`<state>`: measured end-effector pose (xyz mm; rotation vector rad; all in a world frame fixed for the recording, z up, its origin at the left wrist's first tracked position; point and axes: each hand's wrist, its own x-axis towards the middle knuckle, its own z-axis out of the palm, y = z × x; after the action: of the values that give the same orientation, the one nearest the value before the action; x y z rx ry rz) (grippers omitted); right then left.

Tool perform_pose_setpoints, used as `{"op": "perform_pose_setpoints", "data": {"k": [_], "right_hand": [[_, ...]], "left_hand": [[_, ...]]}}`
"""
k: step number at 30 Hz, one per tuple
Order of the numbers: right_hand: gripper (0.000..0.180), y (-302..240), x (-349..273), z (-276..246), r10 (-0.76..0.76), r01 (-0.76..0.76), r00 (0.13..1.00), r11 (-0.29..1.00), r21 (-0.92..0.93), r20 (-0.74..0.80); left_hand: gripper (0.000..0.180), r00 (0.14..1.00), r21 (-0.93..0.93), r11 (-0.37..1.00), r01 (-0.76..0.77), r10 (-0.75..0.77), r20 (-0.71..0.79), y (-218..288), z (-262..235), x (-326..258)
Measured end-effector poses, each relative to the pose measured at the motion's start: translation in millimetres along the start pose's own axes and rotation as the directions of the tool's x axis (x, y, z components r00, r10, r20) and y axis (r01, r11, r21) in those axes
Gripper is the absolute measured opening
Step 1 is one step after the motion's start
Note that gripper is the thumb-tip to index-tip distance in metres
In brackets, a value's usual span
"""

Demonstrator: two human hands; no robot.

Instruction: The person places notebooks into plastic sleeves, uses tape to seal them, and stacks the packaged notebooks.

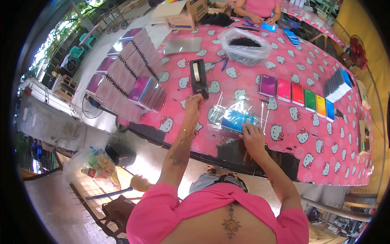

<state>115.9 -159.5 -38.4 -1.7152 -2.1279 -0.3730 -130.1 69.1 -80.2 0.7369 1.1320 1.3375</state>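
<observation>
At the near end of a black tape dispenser [198,79], my left hand [193,102] touches it with fingers closed together. What they pinch is too small to make out. My right hand [252,137] lies with fingers stretched out over the right side of a blue patterned spiral notebook [235,119]. The notebook lies flat near the table's front edge, on a sheet of clear plastic film [245,106] that spreads out past it. My right fingers cover part of its right edge.
Tall stacks of spiral notebooks [140,61] stand at left. A row of coloured notebooks [291,90] and a blue stack [338,85] are at right. Pliers [224,64] lie near a plastic bag [245,55] with black contents. Across the table, a person's hands [264,19] hold a blue item.
</observation>
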Motion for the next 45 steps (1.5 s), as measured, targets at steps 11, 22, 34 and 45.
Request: {"op": "perform_pose_setpoints", "data": {"k": [11,22,34,45], "right_hand": [[0.032,22,-1,0,-0.037,0.042,0.998,0.995,0.089,-0.054],[0.051,32,2,-9,-0.043,0.039,0.999,0.983,0.180,0.018],[0.063,144,108,21,-0.072,-0.542,0.777,0.427,0.723,0.625],[0.048,85,80,-68,-0.015,0.000,1.000,0.747,0.665,0.017]], "left_hand": [[0.031,0.863,0.689,0.628,-0.362,-0.054,0.503,14,88,-131],[0.049,0.888,0.880,-0.118,-0.460,-0.097,0.450,8,101,-165],[0.035,0.461,0.419,0.199,-0.886,0.476,0.749,-4,73,-178],[0.032,0.691,0.574,0.424,-0.700,0.607,0.393,-24,37,-62]]}}
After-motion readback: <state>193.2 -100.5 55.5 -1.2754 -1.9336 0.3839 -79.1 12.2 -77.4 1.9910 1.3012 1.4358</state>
